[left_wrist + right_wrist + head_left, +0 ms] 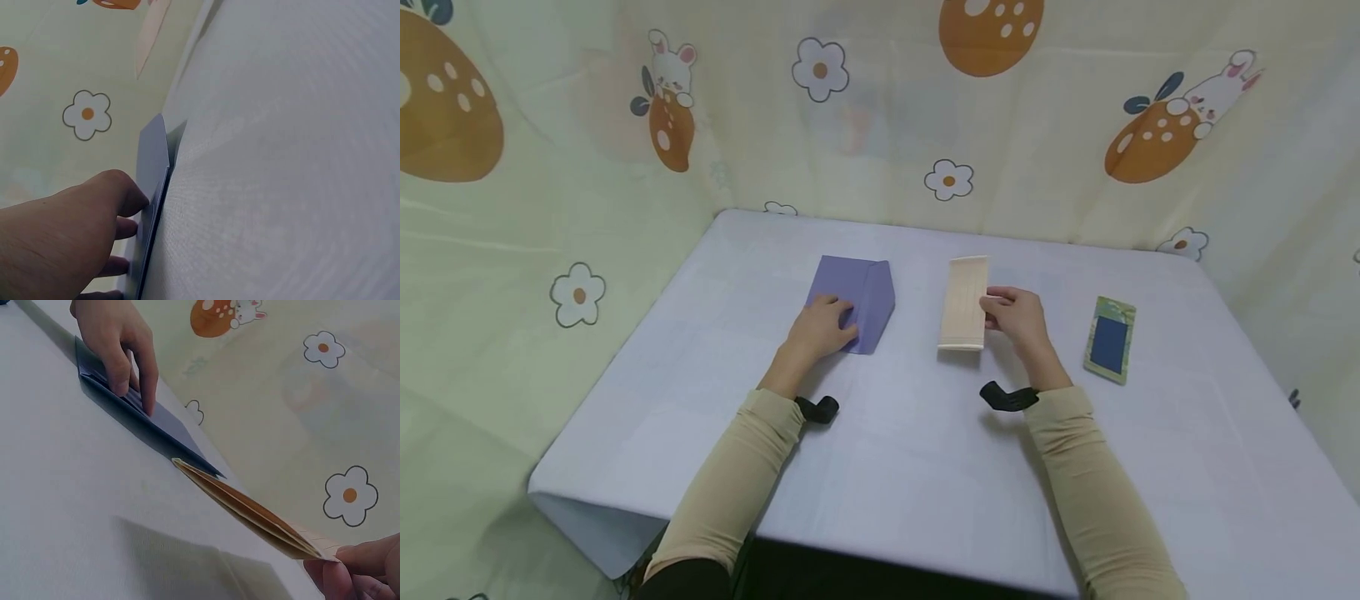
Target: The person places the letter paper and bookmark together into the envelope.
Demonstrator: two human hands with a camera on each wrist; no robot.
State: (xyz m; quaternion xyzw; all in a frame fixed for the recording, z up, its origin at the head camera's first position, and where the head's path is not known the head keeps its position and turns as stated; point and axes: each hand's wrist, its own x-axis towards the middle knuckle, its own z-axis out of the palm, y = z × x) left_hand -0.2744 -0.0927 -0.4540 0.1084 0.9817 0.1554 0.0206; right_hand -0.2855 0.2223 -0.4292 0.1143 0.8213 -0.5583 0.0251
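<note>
A purple envelope (878, 292) with its flap at the right lies on the table. My left hand (823, 326) rests its fingertips and thumb on top of it; the left wrist view shows the flap edge of the envelope (153, 156) tipped slightly off the cloth. My right hand (1017, 317) pinches the right edge of a cream folded paper piece (964, 302). Seen from the right wrist, this folded paper (250, 512) has several layers and is held above the table, casting a shadow. Some right-hand fingers are cut off at that view's edge.
To the right of my right hand lies a small green-bordered packet (1109, 340) with a dark blue middle. A white cloth covers the table (895, 467). Patterned curtains (880, 125) hang behind and at the sides.
</note>
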